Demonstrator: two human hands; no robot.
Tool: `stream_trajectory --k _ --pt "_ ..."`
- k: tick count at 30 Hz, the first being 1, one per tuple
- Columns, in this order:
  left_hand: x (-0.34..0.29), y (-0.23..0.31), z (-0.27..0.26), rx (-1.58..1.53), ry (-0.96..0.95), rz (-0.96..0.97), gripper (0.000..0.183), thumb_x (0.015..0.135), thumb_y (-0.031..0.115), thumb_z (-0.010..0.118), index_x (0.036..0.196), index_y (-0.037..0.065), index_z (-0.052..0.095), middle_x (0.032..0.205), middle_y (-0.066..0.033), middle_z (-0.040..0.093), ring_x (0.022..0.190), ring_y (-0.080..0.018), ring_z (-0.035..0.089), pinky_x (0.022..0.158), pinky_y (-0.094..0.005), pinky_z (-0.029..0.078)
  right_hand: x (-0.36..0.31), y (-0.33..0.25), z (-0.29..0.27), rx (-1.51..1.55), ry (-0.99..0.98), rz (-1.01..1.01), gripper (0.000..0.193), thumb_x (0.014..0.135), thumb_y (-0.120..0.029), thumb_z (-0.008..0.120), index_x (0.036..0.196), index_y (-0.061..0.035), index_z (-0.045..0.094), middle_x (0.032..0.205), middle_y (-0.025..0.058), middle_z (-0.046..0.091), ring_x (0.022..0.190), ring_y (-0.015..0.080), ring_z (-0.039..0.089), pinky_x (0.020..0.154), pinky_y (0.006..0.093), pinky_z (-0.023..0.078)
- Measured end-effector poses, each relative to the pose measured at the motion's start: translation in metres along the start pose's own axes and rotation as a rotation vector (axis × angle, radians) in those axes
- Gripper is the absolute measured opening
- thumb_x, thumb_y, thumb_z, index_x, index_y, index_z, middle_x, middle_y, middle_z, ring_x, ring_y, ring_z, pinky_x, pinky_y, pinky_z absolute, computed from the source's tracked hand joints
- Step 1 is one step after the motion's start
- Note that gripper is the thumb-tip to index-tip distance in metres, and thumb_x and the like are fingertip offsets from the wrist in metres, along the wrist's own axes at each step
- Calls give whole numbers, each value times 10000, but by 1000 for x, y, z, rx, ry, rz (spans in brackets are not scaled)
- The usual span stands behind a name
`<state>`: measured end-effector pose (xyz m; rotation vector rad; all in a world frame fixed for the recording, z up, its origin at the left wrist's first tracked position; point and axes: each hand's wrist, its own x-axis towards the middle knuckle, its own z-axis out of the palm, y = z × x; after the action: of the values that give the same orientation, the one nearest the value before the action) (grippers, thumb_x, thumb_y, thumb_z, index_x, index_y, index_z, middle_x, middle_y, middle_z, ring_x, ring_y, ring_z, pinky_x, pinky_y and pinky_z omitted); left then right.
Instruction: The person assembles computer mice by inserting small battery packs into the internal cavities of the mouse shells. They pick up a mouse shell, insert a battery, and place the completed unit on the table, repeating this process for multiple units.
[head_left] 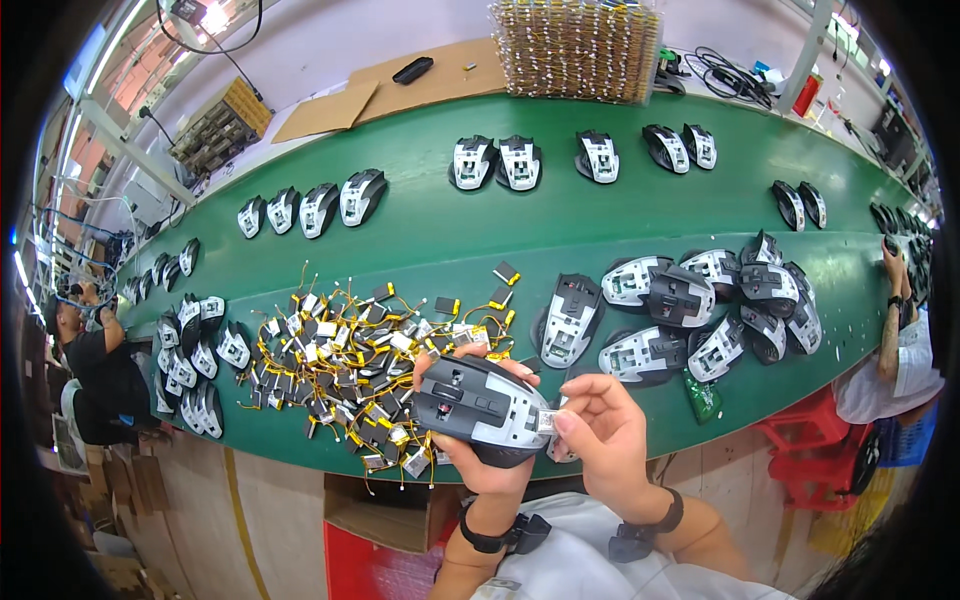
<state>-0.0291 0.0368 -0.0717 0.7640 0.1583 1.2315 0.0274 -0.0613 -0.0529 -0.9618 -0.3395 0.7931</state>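
My left hand (490, 472) grips a computer mouse body (475, 408), black with a pale grey inner panel, from below and around its sides. My right hand (612, 440) pinches a small pale rectangular piece (546, 421) between thumb and fingers, at the right end of that mouse. What kind of piece it is cannot be made out. Left of my hands lies a heap of small flat batteries (340, 365) with yellow tape and thin wires. Another mouse body (570, 320) lies just beyond my right hand.
More mouse bodies are piled on the right (768, 285) and left (185, 350) of the green table (420, 230), with others in rows behind. A tray stack of wired parts (575, 50) stands at the back. Co-workers sit at both ends; red stools (815, 450) stand lower right.
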Motion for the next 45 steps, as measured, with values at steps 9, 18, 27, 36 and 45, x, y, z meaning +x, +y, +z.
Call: stream_trajectory --k 9,18,27,36,45 --pt "-2 0 8 -1 -2 38 736 963 610 424 1514 198 163 1327 -180 428 978 -319 592 833 -471 516 -1 9 -3 -247 -8 -234 184 831 -11 746 1009 1 701 998 91 608 858 124 631 639 218 552" --pt "4 3 -6 -154 -80 -166 626 997 558 320 1489 171 288 1266 -194 509 915 -305 611 725 -413 547 3 -10 -23 -1097 -325 -925 403 717 -72 826 1103 -47 712 874 33 638 638 156 609 534 276 499" --pt "-2 0 -11 -390 -103 -522 615 1011 516 323 1487 128 281 1255 -211 519 960 -338 630 786 -451 558 26 -47 -24 -1017 -561 -579 248 706 -135 849 929 -83 752 795 25 654 620 165 636 531 286 511" --pt "-5 -5 -17 -442 -141 -581 622 1026 498 307 1484 80 272 1262 -222 526 1018 -340 636 867 -451 542 21 -38 -20 -905 -312 -393 213 726 -129 860 752 -27 674 680 46 662 518 109 604 494 230 487" --pt "-1 -10 -22 -488 -120 -606 613 1018 521 305 1490 130 276 1283 -231 505 990 -383 641 788 -496 583 10 -48 -27 -892 -485 -416 254 761 -65 804 1004 -38 736 917 114 711 764 198 704 682 299 578"
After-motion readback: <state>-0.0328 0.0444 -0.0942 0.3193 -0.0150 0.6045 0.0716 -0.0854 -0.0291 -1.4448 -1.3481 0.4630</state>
